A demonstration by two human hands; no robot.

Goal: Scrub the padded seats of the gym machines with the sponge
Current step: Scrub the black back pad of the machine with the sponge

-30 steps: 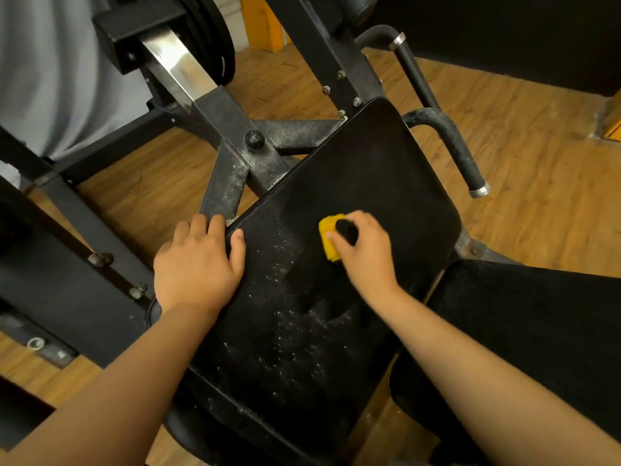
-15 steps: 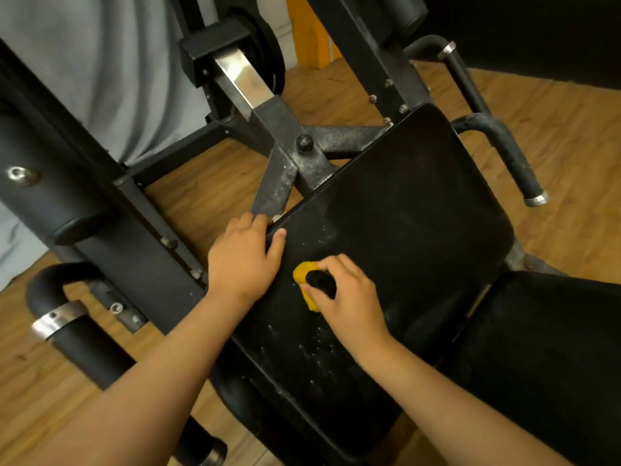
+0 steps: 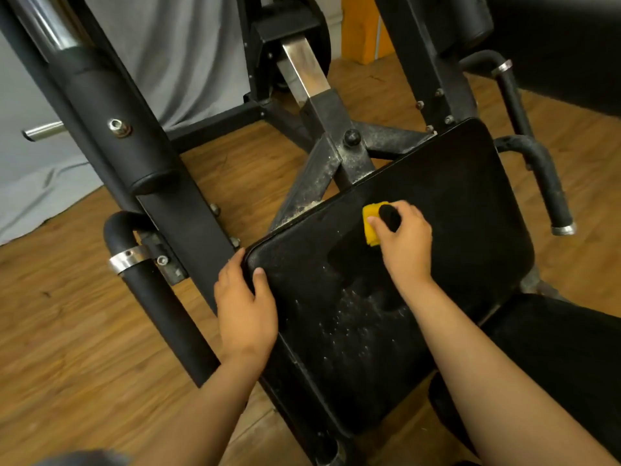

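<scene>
A black foam-covered bar [image 3: 158, 307] stands at left over a wooden floor [image 3: 60, 331]. Beside it, the left hand [image 3: 247, 307] grips the near left corner of the black padded seat [image 3: 453, 196], thumb on top and fingers curled over the edge. White specks of foam dot the seat's lower half. Toward its upper middle, the yellow sponge [image 3: 370, 228], black on its upper side, lies pressed to the pad, pinched in the curled fingers of the right hand [image 3: 405, 245]. A curved black handle [image 3: 551, 196] sits at far right.

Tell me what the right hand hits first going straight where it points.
The right hand, gripping the sponge, would run off the seat, then probably meet the dusty frame; depth unclear.
</scene>
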